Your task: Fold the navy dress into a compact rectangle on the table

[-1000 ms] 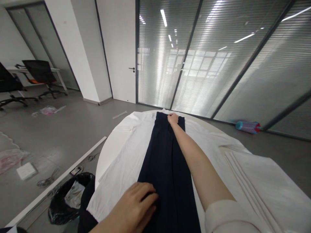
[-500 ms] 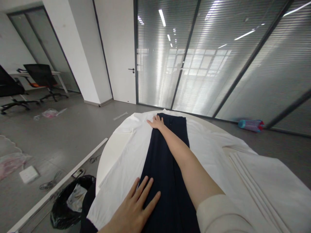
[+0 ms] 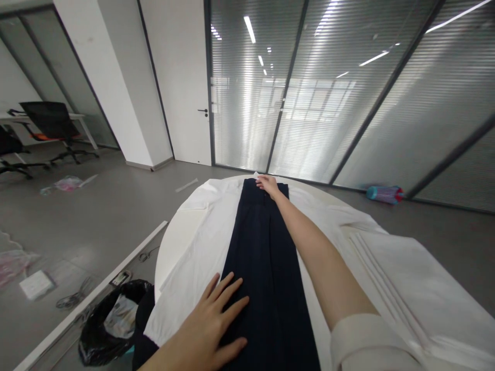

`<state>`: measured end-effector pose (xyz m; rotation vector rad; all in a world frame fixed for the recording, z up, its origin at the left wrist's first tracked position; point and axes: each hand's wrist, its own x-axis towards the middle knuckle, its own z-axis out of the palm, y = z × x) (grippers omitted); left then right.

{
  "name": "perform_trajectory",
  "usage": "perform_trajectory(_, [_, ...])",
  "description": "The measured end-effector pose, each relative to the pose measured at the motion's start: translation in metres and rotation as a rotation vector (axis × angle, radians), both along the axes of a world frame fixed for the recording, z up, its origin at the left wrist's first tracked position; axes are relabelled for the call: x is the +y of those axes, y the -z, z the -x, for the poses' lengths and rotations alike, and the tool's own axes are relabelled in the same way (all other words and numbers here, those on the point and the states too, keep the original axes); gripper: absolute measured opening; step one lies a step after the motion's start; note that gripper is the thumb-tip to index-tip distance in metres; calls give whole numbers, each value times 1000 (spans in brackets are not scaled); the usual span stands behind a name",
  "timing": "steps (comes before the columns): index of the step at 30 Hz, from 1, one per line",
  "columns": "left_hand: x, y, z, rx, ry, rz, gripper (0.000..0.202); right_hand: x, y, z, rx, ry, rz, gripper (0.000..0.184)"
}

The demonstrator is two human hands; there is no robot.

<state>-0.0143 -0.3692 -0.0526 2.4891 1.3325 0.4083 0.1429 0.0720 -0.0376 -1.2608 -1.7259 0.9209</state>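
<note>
Dark navy trousers (image 3: 257, 247) lie lengthwise in front of me, their waist end at the far side of the round table. They rest on a spread white cloth (image 3: 189, 257). At the near left, my left hand (image 3: 211, 319) is laid flat with fingers spread, its fingertips on the trousers' left edge. My right hand (image 3: 267, 184) is at the far waist end, its fingers drawn together at a small white piece (image 3: 256, 175) that sticks out past the waistband. Whether that piece is a tag or cloth, I cannot tell.
A folded white cloth (image 3: 410, 278) lies at the table's right. Below left stands a bin with a black bag (image 3: 93, 330). A white strip (image 3: 100, 288), cables and a white box (image 3: 36, 285) are on the floor. A blue-and-red bundle (image 3: 384, 194) lies by the glass partition.
My right hand has gone from lying spread on the waist's left corner to gripping at its far edge, slightly right. My left hand stays flat, shifted slightly. The view has turned a little right.
</note>
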Motion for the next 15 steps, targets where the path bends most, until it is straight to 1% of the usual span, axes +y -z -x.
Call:
perform_trajectory(3, [1, 1, 0, -44, 28, -30, 56, -24, -13, -30, -24, -49, 1, 16])
perform_trajectory(4, [1, 1, 0, -55, 46, -41, 51, -35, -17, -38, -60, -79, -13, 13])
perform_trajectory(6, [1, 0, 0, -70, 83, -59, 42, -62, -23, -51, -208, -161, -102, 11])
perform_trajectory(9, [3, -5, 3, -75, 149, -70, 32, -116, -30, -68, -530, -326, -324, 16])
perform_trajectory(11, [4, -9, 6, -60, 226, -71, 29, -158, -34, -79, -689, -439, -446, 18])
perform_trajectory(13, [5, -15, 11, -38, 288, -90, 30, -201, -37, -92, -796, -546, -530, 19])
perform_trajectory(15, [4, -22, 17, -15, 324, -115, 40, -243, -37, -107, -848, -609, -562, 18])
